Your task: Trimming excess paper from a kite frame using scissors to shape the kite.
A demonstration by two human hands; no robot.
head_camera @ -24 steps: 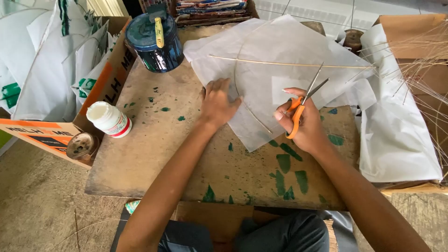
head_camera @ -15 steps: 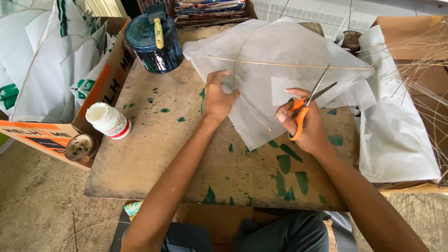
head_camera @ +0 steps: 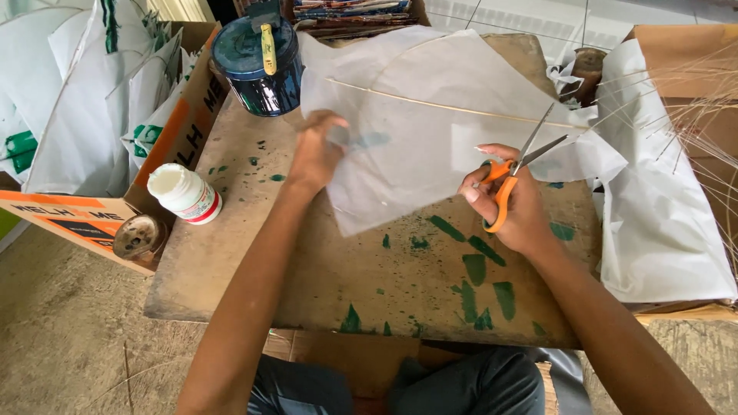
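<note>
A sheet of thin white paper (head_camera: pixel 430 146) with a slim bamboo stick (head_camera: pixel 453 110) across it lies on a wooden board (head_camera: pixel 254 269). My left hand (head_camera: pixel 317 150) pinches the sheet's left edge and lifts it, fingers under the paper. My right hand (head_camera: pixel 513 204) holds orange-handled scissors (head_camera: pixel 516 170), blades apart and pointing up toward the stick at the sheet's right edge.
A dark blue round tin (head_camera: pixel 257 65) stands at the board's far left. A white glue bottle (head_camera: pixel 184 194) lies by a cardboard box (head_camera: pixel 108 192) holding white paper kites. More white paper (head_camera: pixel 661 215) and thin sticks (head_camera: pixel 707 100) lie to the right. Green paper scraps (head_camera: pixel 484 277) dot the board.
My left hand slid up and left along the sheet and now lifts its left edge. The scissors hand stayed near the sheet's right edge.
</note>
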